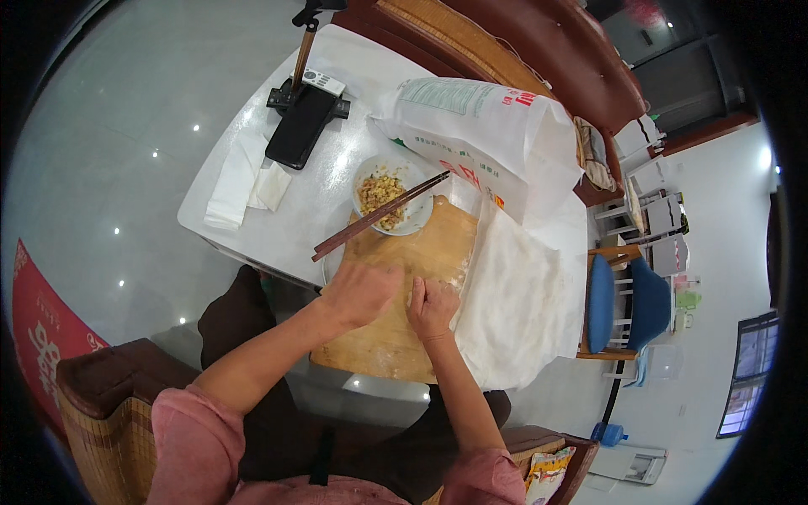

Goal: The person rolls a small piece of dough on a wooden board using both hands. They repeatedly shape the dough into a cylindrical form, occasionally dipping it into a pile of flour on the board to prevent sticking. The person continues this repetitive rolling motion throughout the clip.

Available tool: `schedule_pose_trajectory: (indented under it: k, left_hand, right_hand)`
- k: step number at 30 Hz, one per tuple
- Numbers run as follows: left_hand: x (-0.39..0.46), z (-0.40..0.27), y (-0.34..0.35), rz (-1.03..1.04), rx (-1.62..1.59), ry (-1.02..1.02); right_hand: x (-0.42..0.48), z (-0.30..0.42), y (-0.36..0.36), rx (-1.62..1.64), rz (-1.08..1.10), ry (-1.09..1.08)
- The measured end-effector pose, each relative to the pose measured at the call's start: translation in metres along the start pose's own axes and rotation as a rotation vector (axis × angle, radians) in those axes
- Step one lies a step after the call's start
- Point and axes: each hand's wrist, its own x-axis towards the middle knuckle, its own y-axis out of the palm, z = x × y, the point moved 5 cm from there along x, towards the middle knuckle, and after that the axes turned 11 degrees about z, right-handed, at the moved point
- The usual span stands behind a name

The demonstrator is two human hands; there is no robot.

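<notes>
Both hands hover over or rest on a floured wooden cutting board. My left hand, slightly blurred, has its fingers curled over the board's left part. Close to its right is my right hand, curled like a fist with the thumb side up. Whether either hand encloses something small is hidden. Beyond them, a white bowl of chopped yellow and brown filling stands at the board's far edge. Dark wooden chopsticks lie across its rim. A whitish cloth lies along the board's right side.
A large white printed bag stands at the back right of the white table. At the back left are a black phone, a stand, a white remote and folded tissues. A blue-cushioned chair stands to the right.
</notes>
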Motion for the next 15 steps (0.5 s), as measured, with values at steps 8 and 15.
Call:
schedule_pose_trajectory:
  k: [8, 15]
  left_hand:
    - [0.003, -0.009, -0.001, 0.046, 0.014, 0.023]
    - [0.011, -0.002, 0.002, 0.004, 0.023, 0.042]
  right_hand:
    - [0.047, -0.034, 0.030, -0.070, 0.073, 0.229]
    - [0.063, -0.030, 0.019, -0.015, 0.019, 0.151]
